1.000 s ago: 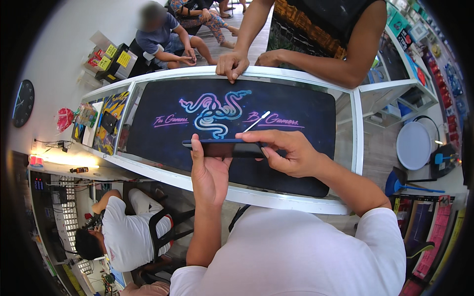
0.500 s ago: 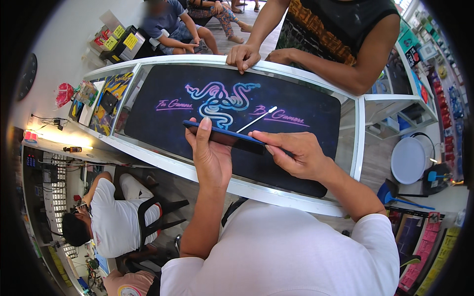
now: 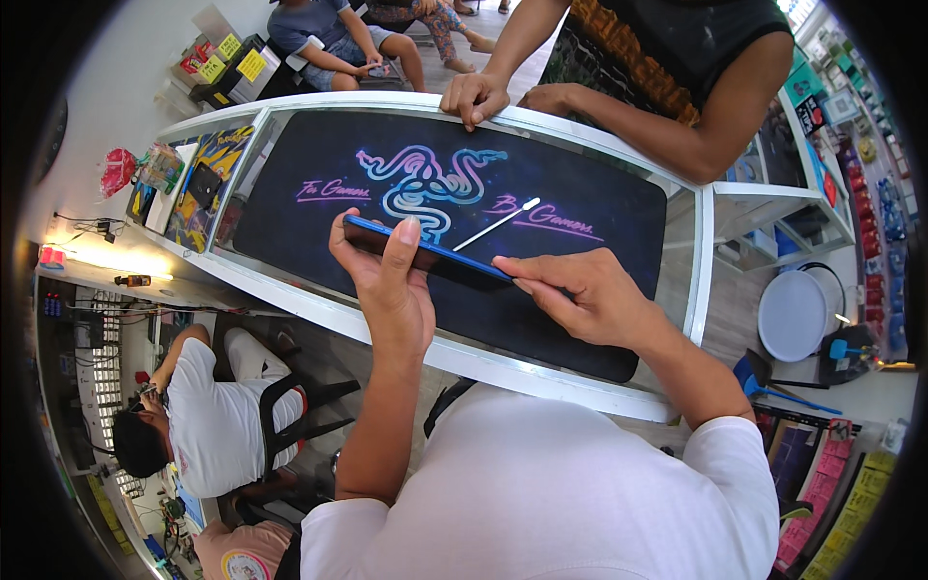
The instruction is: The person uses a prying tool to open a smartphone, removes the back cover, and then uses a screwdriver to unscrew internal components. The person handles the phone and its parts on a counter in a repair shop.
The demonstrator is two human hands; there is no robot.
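A dark phone with a blue edge (image 3: 451, 253) is held nearly edge-on over a black desk mat (image 3: 628, 290) with a pink and blue printed design. My left hand (image 3: 387, 280) grips its left part, thumb across the near side and fingers curled at the end. My right hand (image 3: 585, 300) pinches its right end between thumb and index finger, other fingers bent. A thin white stick with a padded tip (image 3: 495, 223) lies on the mat just beyond the phone.
The mat lies on a glass counter with white frame (image 3: 704, 271). Opposite, a person's hand (image 3: 476, 97) rests on its rim, forearm alongside; others sit behind. A co-worker in white (image 3: 217, 416) sits at a bench at lower left. Small items (image 3: 159, 169) are on the counter's left end.
Both hands have moved the phone slightly up from where it was, and it now tilts down toward the right. The view has shifted, with the counter appearing higher in it.
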